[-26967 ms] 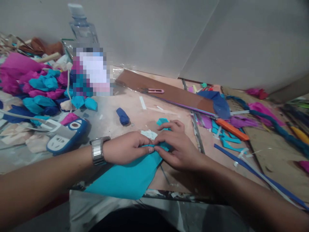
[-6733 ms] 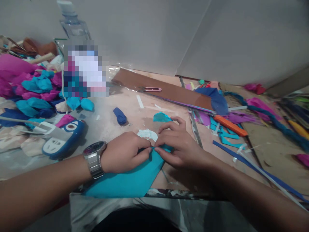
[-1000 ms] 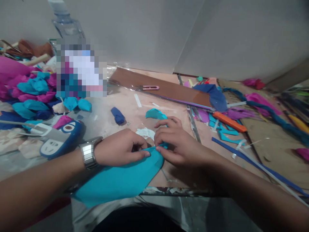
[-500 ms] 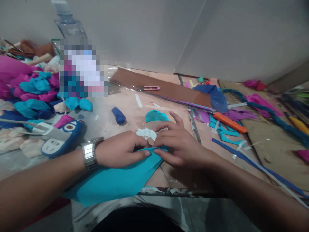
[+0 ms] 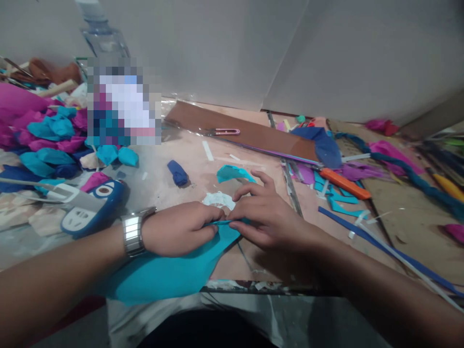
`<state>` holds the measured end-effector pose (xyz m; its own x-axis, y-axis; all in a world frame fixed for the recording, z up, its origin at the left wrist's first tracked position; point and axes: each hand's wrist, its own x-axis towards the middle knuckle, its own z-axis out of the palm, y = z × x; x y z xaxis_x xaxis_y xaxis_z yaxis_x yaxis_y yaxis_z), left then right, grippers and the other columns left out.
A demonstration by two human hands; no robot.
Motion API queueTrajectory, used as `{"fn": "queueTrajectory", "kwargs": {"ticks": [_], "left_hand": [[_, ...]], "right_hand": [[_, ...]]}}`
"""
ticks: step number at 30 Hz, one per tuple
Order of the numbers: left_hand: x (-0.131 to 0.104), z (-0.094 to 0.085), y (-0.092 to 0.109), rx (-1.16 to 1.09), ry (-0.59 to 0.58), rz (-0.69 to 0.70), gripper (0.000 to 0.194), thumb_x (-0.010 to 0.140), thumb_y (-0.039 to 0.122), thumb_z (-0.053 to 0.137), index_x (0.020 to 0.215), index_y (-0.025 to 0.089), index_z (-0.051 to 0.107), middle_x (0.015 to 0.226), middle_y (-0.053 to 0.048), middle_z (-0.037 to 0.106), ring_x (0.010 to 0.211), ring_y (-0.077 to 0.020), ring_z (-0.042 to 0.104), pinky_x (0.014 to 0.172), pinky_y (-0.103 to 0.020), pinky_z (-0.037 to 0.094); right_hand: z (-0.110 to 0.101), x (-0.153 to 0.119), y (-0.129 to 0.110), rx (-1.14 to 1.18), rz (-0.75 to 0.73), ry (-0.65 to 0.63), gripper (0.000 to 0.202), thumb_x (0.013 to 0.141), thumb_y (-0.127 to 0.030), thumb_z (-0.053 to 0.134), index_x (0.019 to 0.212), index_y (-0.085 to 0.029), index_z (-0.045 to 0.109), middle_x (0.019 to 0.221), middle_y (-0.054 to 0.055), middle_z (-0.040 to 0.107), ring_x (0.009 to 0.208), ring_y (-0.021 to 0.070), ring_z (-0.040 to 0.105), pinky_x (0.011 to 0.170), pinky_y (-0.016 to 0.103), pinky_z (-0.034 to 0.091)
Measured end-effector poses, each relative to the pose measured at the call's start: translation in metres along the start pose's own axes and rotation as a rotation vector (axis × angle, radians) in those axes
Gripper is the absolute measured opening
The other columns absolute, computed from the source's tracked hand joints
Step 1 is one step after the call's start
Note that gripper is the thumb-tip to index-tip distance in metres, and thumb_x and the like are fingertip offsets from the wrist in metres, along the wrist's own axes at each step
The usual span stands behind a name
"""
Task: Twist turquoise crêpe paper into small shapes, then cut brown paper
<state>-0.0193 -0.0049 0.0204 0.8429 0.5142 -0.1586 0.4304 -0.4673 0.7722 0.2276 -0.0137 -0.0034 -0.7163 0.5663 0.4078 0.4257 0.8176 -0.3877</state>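
Note:
A turquoise sheet of thin paper or fabric [image 5: 163, 275] hangs over the table's front edge, below my hands. My left hand [image 5: 181, 229], with a metal watch at the wrist, pinches its upper edge between thumb and fingers. Close beside it, my right hand [image 5: 266, 212] pinches the same edge with thumb and forefinger, its other fingers raised. Just beyond my fingertips lies a white smear [image 5: 218, 199], partly hidden. Behind my right hand is a curved turquoise scrap [image 5: 235, 172]. A small dark blue rolled piece [image 5: 177, 173] lies farther left.
Turquoise and magenta crumpled pieces [image 5: 50, 125] are heaped at the left, near a blue-and-white power strip [image 5: 94, 208]. A brown sheet [image 5: 235, 128] at the back carries pink thread snips [image 5: 227, 131]. An orange cutter [image 5: 344, 183] and a blue strip [image 5: 380, 246] lie right.
The turquoise sheet's right part has shifted slightly left and its lower edge a little up. Both hands keep their pinch, moved slightly left. The curved turquoise scrap shows a changed outline.

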Motion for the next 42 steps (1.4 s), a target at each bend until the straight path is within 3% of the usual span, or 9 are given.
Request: {"fn": "queueTrajectory", "kwargs": {"ticks": [6, 21, 26, 29, 37, 42], "left_hand": [[0.000, -0.001, 0.001, -0.004, -0.038, -0.020, 0.026, 0.092, 0.012, 0.045, 0.110, 0.018, 0.064, 0.100, -0.003, 0.072, 0.088, -0.0191, 0.066, 0.079, -0.030, 0.047], [-0.002, -0.003, 0.003, 0.031, -0.080, -0.059, 0.019, 0.093, 0.015, 0.043, 0.102, 0.017, 0.060, 0.088, -0.003, 0.065, 0.078, -0.0182, 0.059, 0.075, -0.031, 0.045], [-0.002, 0.001, -0.001, -0.115, -0.004, -0.067, 0.034, 0.109, 0.038, 0.036, 0.117, 0.020, 0.063, 0.113, -0.004, 0.072, 0.102, -0.0201, 0.065, 0.095, -0.033, 0.046], [0.000, 0.004, -0.005, -0.208, 0.014, -0.045, 0.040, 0.111, 0.041, 0.031, 0.117, 0.020, 0.065, 0.118, -0.004, 0.073, 0.107, -0.0192, 0.065, 0.102, -0.032, 0.045], [0.004, 0.005, -0.010, -0.270, 0.041, -0.039, 0.039, 0.109, 0.042, 0.037, 0.110, 0.019, 0.069, 0.112, -0.004, 0.073, 0.103, -0.0211, 0.065, 0.103, -0.036, 0.047], [0.004, 0.002, -0.007, -0.255, 0.018, -0.062, 0.039, 0.108, 0.045, 0.040, 0.106, 0.017, 0.067, 0.103, -0.005, 0.072, 0.095, -0.0210, 0.063, 0.092, -0.035, 0.049]], "right_hand": [[0.004, 0.000, 0.002, -0.003, -0.015, 0.049, 0.006, 0.096, -0.025, 0.067, 0.099, -0.026, 0.072, 0.084, -0.002, 0.075, 0.100, 0.0205, 0.067, 0.124, 0.054, 0.014], [0.004, -0.001, 0.002, 0.017, -0.040, 0.064, 0.008, 0.095, -0.021, 0.068, 0.098, -0.027, 0.073, 0.082, -0.005, 0.076, 0.101, 0.0199, 0.067, 0.123, 0.053, 0.014], [0.005, -0.001, 0.002, 0.015, -0.042, 0.080, 0.010, 0.094, -0.020, 0.068, 0.098, -0.028, 0.073, 0.081, -0.005, 0.076, 0.100, 0.0197, 0.068, 0.123, 0.053, 0.016], [0.006, 0.000, 0.001, 0.012, -0.037, 0.095, 0.009, 0.094, -0.020, 0.067, 0.095, -0.027, 0.073, 0.079, -0.006, 0.076, 0.097, 0.0191, 0.068, 0.123, 0.052, 0.017], [0.007, 0.000, 0.001, 0.006, -0.020, 0.093, 0.005, 0.095, -0.023, 0.069, 0.095, -0.026, 0.073, 0.083, -0.005, 0.077, 0.097, 0.0189, 0.069, 0.123, 0.051, 0.017], [0.006, 0.000, 0.001, 0.006, -0.005, 0.078, 0.007, 0.094, -0.022, 0.068, 0.097, -0.026, 0.073, 0.085, -0.004, 0.076, 0.098, 0.0195, 0.069, 0.122, 0.052, 0.017]]}}
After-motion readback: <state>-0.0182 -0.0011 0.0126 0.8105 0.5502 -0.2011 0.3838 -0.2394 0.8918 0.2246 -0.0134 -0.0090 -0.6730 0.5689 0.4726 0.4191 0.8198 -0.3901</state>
